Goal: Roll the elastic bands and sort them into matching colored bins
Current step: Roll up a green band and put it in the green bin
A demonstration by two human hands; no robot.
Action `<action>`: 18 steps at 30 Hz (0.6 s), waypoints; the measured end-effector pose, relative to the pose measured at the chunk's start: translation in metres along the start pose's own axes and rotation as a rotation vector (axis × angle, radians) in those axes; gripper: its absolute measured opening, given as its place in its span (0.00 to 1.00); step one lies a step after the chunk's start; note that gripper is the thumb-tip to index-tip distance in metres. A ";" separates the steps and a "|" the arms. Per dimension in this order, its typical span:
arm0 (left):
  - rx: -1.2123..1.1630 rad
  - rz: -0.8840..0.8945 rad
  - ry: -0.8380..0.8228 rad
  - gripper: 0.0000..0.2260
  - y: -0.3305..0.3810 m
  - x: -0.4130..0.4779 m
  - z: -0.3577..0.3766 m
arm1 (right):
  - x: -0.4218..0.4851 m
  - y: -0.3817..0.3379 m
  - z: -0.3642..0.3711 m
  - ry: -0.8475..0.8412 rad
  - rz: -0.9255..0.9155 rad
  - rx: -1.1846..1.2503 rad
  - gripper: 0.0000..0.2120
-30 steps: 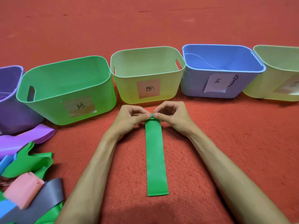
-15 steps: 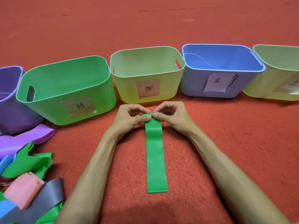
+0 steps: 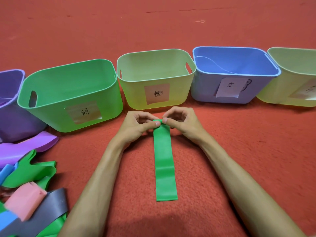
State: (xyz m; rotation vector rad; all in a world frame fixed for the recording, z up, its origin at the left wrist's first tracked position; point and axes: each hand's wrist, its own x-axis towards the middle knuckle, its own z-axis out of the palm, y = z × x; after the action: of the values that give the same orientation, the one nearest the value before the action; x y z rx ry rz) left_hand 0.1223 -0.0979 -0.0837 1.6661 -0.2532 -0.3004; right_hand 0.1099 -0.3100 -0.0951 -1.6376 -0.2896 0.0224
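Note:
A green elastic band (image 3: 164,161) lies flat and lengthwise on the red carpet in front of me. Its far end is curled into a small roll. My left hand (image 3: 138,124) pinches that rolled end from the left, and my right hand (image 3: 181,120) pinches it from the right, thumbs meeting over the roll. The green bin (image 3: 68,106) stands just left of my hands, with a paper label on its front wall.
A row of bins runs across: purple bin (image 3: 10,117) at far left, yellow-green bin (image 3: 153,98), blue bin (image 3: 205,89), another yellow-green bin (image 3: 280,98) at right. A pile of loose bands (image 3: 29,177), purple, green, pink, grey and blue, lies at lower left.
The far end of the green band has been rolled a little further toward me, and the band's near end has slid slightly away. Both hands stayed at the roll.

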 end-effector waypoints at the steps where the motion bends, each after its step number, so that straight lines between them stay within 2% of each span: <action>1: -0.002 0.002 0.001 0.07 0.000 0.000 0.000 | 0.000 0.000 0.000 0.000 0.007 -0.011 0.02; 12: -0.030 0.000 0.004 0.08 0.001 0.000 0.002 | -0.002 0.001 -0.001 0.011 -0.056 0.007 0.05; 18: -0.023 0.017 0.007 0.07 0.000 -0.001 0.002 | -0.002 0.000 0.000 0.001 -0.037 -0.026 0.03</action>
State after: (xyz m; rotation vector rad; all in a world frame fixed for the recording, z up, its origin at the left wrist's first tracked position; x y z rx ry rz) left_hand 0.1209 -0.0993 -0.0836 1.6417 -0.2572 -0.2838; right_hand 0.1082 -0.3107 -0.0958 -1.6572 -0.3208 -0.0099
